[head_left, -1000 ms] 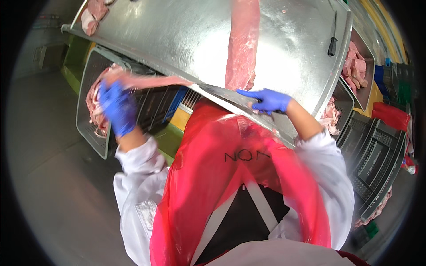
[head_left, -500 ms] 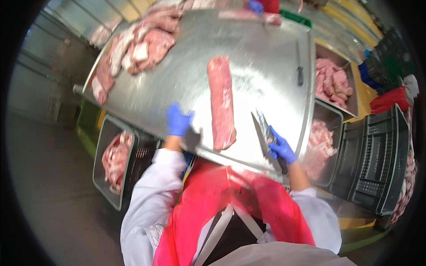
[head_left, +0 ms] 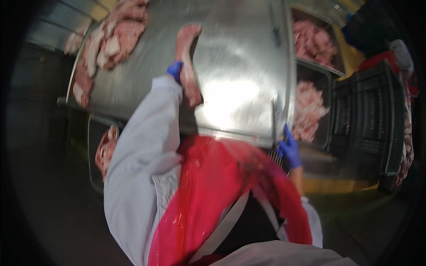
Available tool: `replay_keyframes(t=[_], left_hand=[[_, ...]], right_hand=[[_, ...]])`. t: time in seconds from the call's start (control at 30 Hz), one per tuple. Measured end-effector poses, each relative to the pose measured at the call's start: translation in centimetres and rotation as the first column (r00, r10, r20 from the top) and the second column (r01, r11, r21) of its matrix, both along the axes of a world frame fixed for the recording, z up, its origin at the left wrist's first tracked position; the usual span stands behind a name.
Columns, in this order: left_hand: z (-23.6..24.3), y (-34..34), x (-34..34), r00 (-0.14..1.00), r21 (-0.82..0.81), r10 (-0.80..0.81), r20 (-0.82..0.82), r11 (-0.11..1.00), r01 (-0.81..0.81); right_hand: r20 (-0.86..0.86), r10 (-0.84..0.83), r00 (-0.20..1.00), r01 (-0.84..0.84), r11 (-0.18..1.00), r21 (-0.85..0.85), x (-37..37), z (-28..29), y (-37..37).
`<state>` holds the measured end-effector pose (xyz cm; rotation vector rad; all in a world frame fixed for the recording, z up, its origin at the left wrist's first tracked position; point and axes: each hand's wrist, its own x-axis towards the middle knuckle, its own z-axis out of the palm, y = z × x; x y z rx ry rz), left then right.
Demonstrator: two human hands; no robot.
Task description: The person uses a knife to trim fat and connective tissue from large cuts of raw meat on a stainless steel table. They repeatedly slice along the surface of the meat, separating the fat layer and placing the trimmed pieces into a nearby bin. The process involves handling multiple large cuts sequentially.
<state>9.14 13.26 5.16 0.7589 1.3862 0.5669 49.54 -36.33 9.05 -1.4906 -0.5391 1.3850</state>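
Note:
A long strip of pink pork loin (head_left: 188, 66) is lifted and bent over the left half of the steel table. My left hand (head_left: 175, 71), in a blue glove, is closed around its left side near the middle. My right hand (head_left: 289, 150), also blue-gloved, is at the table's near right edge. It is closed on a knife (head_left: 275, 116), forefinger stretched along it; the blade points away from me and is blurred. The handle is mostly hidden by the hand.
A pile of meat pieces (head_left: 116, 40) covers the steel table's (head_left: 230, 48) far left. Another knife (head_left: 276, 35) lies far right. Tubs of meat (head_left: 313, 42) and fatty trimmings (head_left: 309, 108) stand along the right, beside dark crates (head_left: 361, 119). A grey tub (head_left: 94, 155) sits lower left.
My left hand has gone from beside the loin to gripping it, and the loin is now raised and curved. My right hand with the knife has drawn back to the table's near right edge.

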Motion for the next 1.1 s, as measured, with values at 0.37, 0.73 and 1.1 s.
replay_keyframes(t=[0.37, 0.73, 1.1], left_hand=[[1.3, -15.4, 5.4, 0.410, 0.361, -0.289, -0.865, 0.209, 0.909], [0.7, -14.1, 21.1, 0.377, 0.392, -0.180, -0.908, -0.052, 0.919], [5.9, -10.6, 22.0, 0.151, 0.089, -0.315, -0.937, 0.204, 0.975]], right_hand=[[0.112, 0.032, 0.993, -0.019, 0.993, -0.117, 1.9, 1.4, -0.2], [0.109, -0.085, 0.990, 0.088, 0.996, -0.023, 1.1, 2.6, 2.5], [0.247, -0.052, 0.968, 0.044, 0.998, 0.037, -0.8, 0.1, 4.2]])
